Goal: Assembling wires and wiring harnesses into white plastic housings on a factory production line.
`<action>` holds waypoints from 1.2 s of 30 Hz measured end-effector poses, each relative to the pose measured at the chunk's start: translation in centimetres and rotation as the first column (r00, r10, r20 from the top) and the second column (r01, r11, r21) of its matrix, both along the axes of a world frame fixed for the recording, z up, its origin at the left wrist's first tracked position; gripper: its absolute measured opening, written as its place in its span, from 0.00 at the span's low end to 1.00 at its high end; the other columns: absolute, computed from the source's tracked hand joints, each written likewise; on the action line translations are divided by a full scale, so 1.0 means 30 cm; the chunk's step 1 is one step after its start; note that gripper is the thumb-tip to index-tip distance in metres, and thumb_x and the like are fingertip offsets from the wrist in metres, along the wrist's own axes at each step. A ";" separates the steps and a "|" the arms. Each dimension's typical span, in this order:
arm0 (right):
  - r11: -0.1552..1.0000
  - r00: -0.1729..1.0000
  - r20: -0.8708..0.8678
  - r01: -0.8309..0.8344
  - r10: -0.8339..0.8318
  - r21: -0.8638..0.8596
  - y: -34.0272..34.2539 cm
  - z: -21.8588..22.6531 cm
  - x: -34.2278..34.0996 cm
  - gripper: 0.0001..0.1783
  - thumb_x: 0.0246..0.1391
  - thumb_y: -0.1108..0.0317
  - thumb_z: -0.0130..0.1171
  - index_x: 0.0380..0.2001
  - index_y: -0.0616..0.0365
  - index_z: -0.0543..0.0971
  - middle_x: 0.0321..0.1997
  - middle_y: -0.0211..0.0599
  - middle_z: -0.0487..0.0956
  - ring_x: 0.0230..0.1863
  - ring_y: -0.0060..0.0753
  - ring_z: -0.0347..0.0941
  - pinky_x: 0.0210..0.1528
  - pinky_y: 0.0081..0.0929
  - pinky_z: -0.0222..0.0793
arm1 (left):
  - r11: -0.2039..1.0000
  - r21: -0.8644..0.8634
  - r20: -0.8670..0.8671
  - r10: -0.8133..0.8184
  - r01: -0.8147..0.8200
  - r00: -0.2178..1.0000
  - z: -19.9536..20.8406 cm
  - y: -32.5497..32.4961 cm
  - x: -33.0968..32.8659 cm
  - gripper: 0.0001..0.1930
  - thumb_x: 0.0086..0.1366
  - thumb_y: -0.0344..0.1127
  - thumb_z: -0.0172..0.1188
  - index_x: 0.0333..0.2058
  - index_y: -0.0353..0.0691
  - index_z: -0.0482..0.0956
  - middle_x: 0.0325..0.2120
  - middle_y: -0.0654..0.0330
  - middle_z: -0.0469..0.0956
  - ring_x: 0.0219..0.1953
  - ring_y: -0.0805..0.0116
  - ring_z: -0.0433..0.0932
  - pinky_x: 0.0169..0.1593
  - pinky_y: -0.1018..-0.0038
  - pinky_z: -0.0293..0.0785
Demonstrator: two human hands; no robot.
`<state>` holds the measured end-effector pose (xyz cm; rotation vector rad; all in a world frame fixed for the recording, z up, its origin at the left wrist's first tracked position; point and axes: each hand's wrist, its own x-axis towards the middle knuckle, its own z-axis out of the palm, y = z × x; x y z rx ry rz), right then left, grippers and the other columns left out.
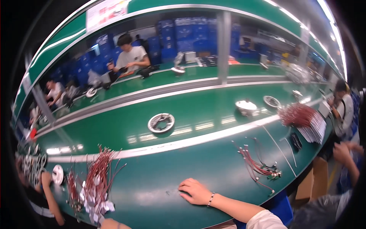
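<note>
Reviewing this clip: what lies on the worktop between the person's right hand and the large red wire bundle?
In the head view, mostly bare green worktop; one tiny dark mark or scrap shows near the right hand.

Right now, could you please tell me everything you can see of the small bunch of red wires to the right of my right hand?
The red wires are thin and loosely spread, lying on the dark green table. Small pale tips show at their far ends; small green pieces with pale bits gather toward the near right end. One wire strays nearer the table's edge. No hand touches them; your right hand rests apart, to their left. Finer details are too small to tell.
</note>
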<state>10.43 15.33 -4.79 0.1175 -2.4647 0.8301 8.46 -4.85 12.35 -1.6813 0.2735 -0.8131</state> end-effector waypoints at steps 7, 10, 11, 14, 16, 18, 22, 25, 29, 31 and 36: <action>0.968 0.977 0.060 -0.209 0.202 0.139 -0.029 -0.178 -0.053 0.20 0.47 0.60 0.45 0.43 0.56 0.66 0.52 0.41 0.60 0.54 0.40 0.53 0.55 0.40 0.48 | 0.233 -0.966 0.077 0.673 -0.111 0.736 -0.415 0.321 -0.121 0.20 0.39 0.36 0.56 0.35 0.36 0.72 0.30 0.48 0.71 0.36 0.50 0.70 0.46 0.56 0.62; 0.758 0.787 -0.538 -0.540 0.301 -0.367 -0.102 -0.303 -0.138 0.29 0.48 0.50 0.39 0.53 0.51 0.59 0.61 0.34 0.53 0.63 0.35 0.43 0.62 0.42 0.32 | -0.224 -0.974 -0.188 0.738 -0.027 0.648 -0.476 0.365 -0.156 0.20 0.42 0.37 0.53 0.35 0.33 0.71 0.33 0.52 0.73 0.38 0.52 0.70 0.48 0.56 0.60; 0.774 0.801 -0.537 -0.509 0.265 -0.377 -0.091 -0.315 -0.124 0.29 0.48 0.50 0.39 0.53 0.51 0.59 0.61 0.34 0.53 0.63 0.35 0.43 0.62 0.42 0.32 | -0.232 -0.972 -0.192 0.711 -0.031 0.677 -0.450 0.373 -0.135 0.20 0.42 0.37 0.53 0.35 0.33 0.71 0.33 0.52 0.73 0.38 0.52 0.70 0.48 0.56 0.60; 0.812 0.840 -0.510 -0.424 0.187 -0.400 -0.098 -0.324 -0.092 0.29 0.48 0.50 0.40 0.52 0.51 0.59 0.60 0.34 0.54 0.62 0.35 0.44 0.61 0.42 0.33 | -0.196 -0.981 -0.150 0.740 -0.003 0.655 -0.428 0.371 -0.141 0.20 0.41 0.40 0.55 0.33 0.33 0.72 0.33 0.51 0.73 0.38 0.53 0.71 0.47 0.58 0.61; 0.828 0.860 -0.485 -0.384 0.159 -0.409 -0.094 -0.321 -0.090 0.29 0.48 0.51 0.40 0.52 0.52 0.60 0.60 0.35 0.55 0.61 0.35 0.44 0.61 0.42 0.34 | -0.237 -0.970 -0.212 0.724 -0.051 0.656 -0.405 0.346 -0.150 0.18 0.46 0.36 0.53 0.36 0.32 0.70 0.36 0.51 0.71 0.39 0.55 0.70 0.45 0.61 0.63; 0.837 0.873 -0.465 -0.359 0.145 -0.413 -0.104 -0.331 -0.134 0.28 0.47 0.51 0.40 0.51 0.52 0.60 0.59 0.35 0.55 0.61 0.35 0.45 0.60 0.42 0.34 | -0.278 -0.955 -0.277 0.716 -0.102 0.641 -0.390 0.345 -0.152 0.17 0.50 0.31 0.50 0.39 0.31 0.68 0.39 0.50 0.69 0.40 0.57 0.69 0.44 0.65 0.66; 0.851 0.897 -0.424 -0.317 0.125 -0.420 -0.110 -0.316 -0.114 0.28 0.47 0.52 0.41 0.51 0.52 0.61 0.58 0.35 0.56 0.60 0.35 0.46 0.60 0.41 0.36 | -0.481 -0.875 -0.390 0.628 -0.058 0.673 -0.403 0.331 -0.173 0.23 0.51 0.38 0.51 0.45 0.31 0.65 0.44 0.47 0.67 0.47 0.50 0.64 0.53 0.60 0.54; 0.854 0.909 -0.401 -0.299 0.119 -0.425 -0.093 -0.307 -0.106 0.27 0.46 0.53 0.41 0.50 0.52 0.61 0.57 0.36 0.57 0.59 0.35 0.47 0.59 0.41 0.37 | -0.587 -0.799 -0.517 0.562 -0.128 0.646 -0.314 0.356 -0.149 0.25 0.50 0.41 0.53 0.45 0.31 0.65 0.44 0.47 0.67 0.48 0.51 0.64 0.53 0.60 0.54; 0.864 0.927 -0.361 -0.265 0.105 -0.429 -0.089 -0.294 -0.072 0.26 0.46 0.54 0.42 0.49 0.53 0.62 0.56 0.36 0.57 0.58 0.35 0.48 0.58 0.40 0.38 | -0.621 -0.775 -0.533 0.539 -0.120 0.653 -0.317 0.357 -0.148 0.28 0.49 0.44 0.56 0.45 0.31 0.65 0.44 0.47 0.66 0.48 0.51 0.63 0.54 0.60 0.54; 0.866 0.935 -0.341 -0.252 0.103 -0.432 -0.090 -0.292 -0.093 0.26 0.46 0.54 0.42 0.48 0.53 0.62 0.56 0.36 0.58 0.58 0.35 0.49 0.58 0.40 0.39 | -0.495 -0.862 -0.431 0.596 -0.112 0.677 -0.442 0.333 -0.172 0.28 0.48 0.44 0.56 0.45 0.31 0.65 0.44 0.47 0.66 0.48 0.51 0.63 0.54 0.60 0.54; 0.882 0.957 -0.283 -0.187 0.064 -0.433 -0.080 -0.293 -0.092 0.25 0.45 0.55 0.43 0.47 0.53 0.63 0.54 0.37 0.59 0.56 0.35 0.50 0.57 0.39 0.41 | -0.244 -0.967 -0.226 0.678 -0.076 0.699 -0.446 0.347 -0.154 0.15 0.53 0.40 0.49 0.36 0.38 0.71 0.38 0.49 0.71 0.40 0.49 0.67 0.47 0.62 0.62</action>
